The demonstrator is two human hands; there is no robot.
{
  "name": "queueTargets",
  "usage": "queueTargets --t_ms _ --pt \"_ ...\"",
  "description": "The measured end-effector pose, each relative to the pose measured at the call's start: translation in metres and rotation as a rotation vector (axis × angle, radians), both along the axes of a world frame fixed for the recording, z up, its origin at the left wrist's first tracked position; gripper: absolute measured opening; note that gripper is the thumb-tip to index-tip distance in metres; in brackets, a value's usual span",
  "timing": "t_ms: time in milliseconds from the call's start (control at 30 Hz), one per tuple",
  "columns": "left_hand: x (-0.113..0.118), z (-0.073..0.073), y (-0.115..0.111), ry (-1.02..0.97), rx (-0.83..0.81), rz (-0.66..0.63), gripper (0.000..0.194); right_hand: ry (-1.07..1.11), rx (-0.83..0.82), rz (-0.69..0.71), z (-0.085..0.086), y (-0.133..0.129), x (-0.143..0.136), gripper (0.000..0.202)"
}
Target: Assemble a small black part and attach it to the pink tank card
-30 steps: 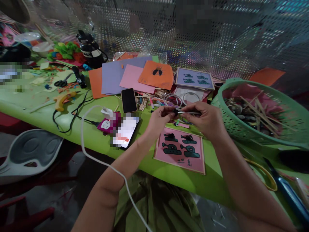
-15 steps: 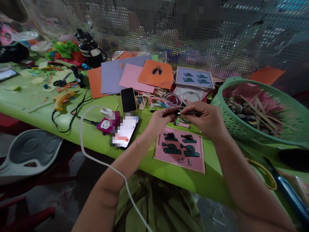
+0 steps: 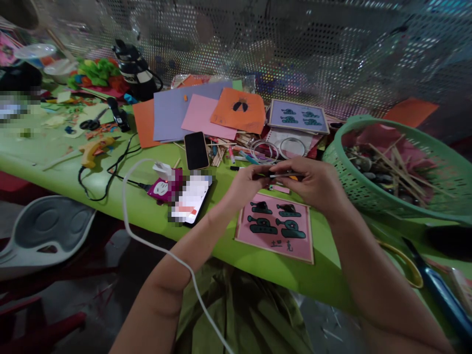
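Note:
My left hand [image 3: 252, 179] is closed in a pinch on a small dark piece, mostly hidden by the fingers. My right hand [image 3: 311, 179] grips a slim pen-like stick [image 3: 282, 175], its pale end pointing at the left fingertips. Both hands nearly meet above the green table. Just below them lies a pink card [image 3: 258, 243] in a thin wooden frame. It bears dark green tank drawings; the upper two have dark lumps on them, and black characters run along the bottom.
A green basket [image 3: 334, 191] with stones and sticks stands at right. Phones [image 3: 196, 151], coloured paper [image 3: 206, 117], a yellow glue gun [image 3: 92, 151], scissors [image 3: 89, 124] and a purple power socket [image 3: 165, 187] lie leftward. A white cable [image 3: 162, 249] crosses my left forearm.
The stick in my right hand has turned and shows more of its length between the hands. Both hands stay close together above the pink card.

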State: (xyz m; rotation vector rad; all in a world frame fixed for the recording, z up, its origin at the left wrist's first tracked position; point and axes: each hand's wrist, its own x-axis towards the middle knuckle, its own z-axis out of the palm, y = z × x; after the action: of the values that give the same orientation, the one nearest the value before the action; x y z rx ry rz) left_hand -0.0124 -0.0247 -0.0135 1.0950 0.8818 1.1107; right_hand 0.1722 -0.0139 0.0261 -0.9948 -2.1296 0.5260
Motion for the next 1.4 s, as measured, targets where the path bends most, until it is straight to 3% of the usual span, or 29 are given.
queueTargets --t_ms 667,1067,1400 --pt "0.0021 -0.0035 0.0004 -0.052 -0.038 0.056 0.016 -0.134 0.029 -0.008 0.0060 -0.0039 -0.0017 0.023" --pt "0.0016 -0.0002 -0.0019 -0.040 -0.044 0.061 0.024 -0.115 0.050 -0.038 0.0069 0.0002 0.0011 0.008" --pt "0.0027 -0.0016 -0.0030 -0.120 -0.028 0.049 0.026 -0.087 0.004 -0.075 0.0023 0.0042 0.0037 0.011"
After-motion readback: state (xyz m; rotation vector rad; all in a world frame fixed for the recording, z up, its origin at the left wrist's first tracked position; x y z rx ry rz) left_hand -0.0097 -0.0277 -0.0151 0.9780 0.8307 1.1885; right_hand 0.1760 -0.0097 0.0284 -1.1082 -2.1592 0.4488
